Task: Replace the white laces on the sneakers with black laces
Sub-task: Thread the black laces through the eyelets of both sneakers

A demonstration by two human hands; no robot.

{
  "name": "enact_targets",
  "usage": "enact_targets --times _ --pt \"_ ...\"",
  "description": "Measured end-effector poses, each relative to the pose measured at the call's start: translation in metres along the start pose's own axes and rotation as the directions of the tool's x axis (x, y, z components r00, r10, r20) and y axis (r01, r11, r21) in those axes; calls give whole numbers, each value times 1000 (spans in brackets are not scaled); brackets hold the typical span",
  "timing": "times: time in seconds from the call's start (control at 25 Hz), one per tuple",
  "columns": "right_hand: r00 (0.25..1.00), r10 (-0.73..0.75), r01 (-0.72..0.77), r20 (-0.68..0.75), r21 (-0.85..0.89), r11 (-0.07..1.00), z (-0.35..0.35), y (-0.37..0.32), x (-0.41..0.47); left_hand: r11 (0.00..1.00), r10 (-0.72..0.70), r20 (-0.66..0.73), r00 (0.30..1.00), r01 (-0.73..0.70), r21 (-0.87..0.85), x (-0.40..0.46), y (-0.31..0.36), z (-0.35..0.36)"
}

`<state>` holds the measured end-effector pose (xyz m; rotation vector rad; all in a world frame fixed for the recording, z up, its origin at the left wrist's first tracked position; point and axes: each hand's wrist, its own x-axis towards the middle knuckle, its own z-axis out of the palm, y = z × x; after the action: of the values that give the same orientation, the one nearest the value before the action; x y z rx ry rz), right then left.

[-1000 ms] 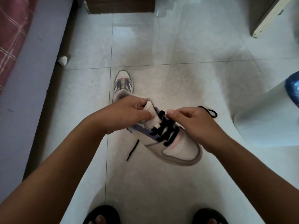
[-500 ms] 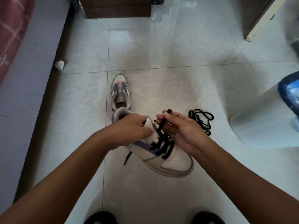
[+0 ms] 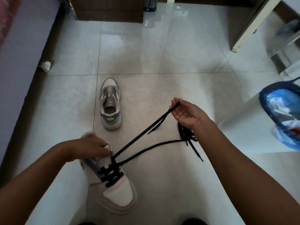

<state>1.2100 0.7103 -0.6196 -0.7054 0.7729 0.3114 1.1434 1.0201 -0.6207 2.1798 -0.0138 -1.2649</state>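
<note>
Head view, looking down at the tiled floor (image 3: 162,54). My left hand (image 3: 92,147) grips the collar and tongue of the near sneaker (image 3: 113,189), fingers curled round the upper edge; this shoe sits at about 6 o'clock in the view, its toe pointing toward 6 o'clock, and whether it rests on the floor or is held just above it cannot be told. A black lace (image 3: 139,140) is threaded through several rows of its eyelets. From the top eyelets two strands run out toward 2 o'clock. My right hand (image 3: 186,113), palm turned up at about 3 o'clock of centre, pinches the upper strand between thumb and fingertips (image 3: 174,101); the strand stands taut from shoe to hand, and its free end hangs back below the pinch. The lower strand runs slack toward a loose tangle of black lace (image 3: 189,137) lying on the floor under my right wrist; whether that tangle is the same lace or a second one cannot be told.

The second sneaker (image 3: 110,105) stands on the floor at 12 o'clock of the near shoe, well apart from it, heel toward me, with no lace visible in it. A blue bag (image 3: 282,111) lies at 3 o'clock, a wooden cabinet (image 3: 108,10) at 12 o'clock, a crumpled white scrap (image 3: 45,65) at 10 o'clock beside the bed edge (image 3: 24,62).
</note>
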Motion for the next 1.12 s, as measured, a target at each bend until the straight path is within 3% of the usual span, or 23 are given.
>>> enact_targets --times 0.12,0.28,0.56,0.68,0.76,0.84,0.96,1.12 --pt "997 -44 44 -70 -6 999 -4 -20 17 972 -118 -101 988 136 192 16 -34 4" --pt "982 -126 122 -140 -41 992 -17 -49 31 856 -181 -189 965 250 453 31 -97 -2" --pt "955 -210 198 -208 -77 977 -42 -78 36 869 -237 -334 912 353 347 42 -178 -22" --pt "960 -259 251 -101 -86 964 -43 -75 31 861 -213 -303 929 325 390 34 -160 -26" --pt "956 -292 286 -2 -188 939 -34 -71 23 867 -155 -242 958 250 430 23 -126 -30" --pt "953 -294 298 76 -422 856 -18 -54 10 902 -103 -197 975 175 394 13 -85 -32" --pt "955 -196 297 224 -741 602 4 -2 -22 953 -72 -214 974 130 272 3 -20 -31" --pt "914 31 378 404 -877 297 28 52 -74 994 111 -208 972 -106 37 -6 42 -28"
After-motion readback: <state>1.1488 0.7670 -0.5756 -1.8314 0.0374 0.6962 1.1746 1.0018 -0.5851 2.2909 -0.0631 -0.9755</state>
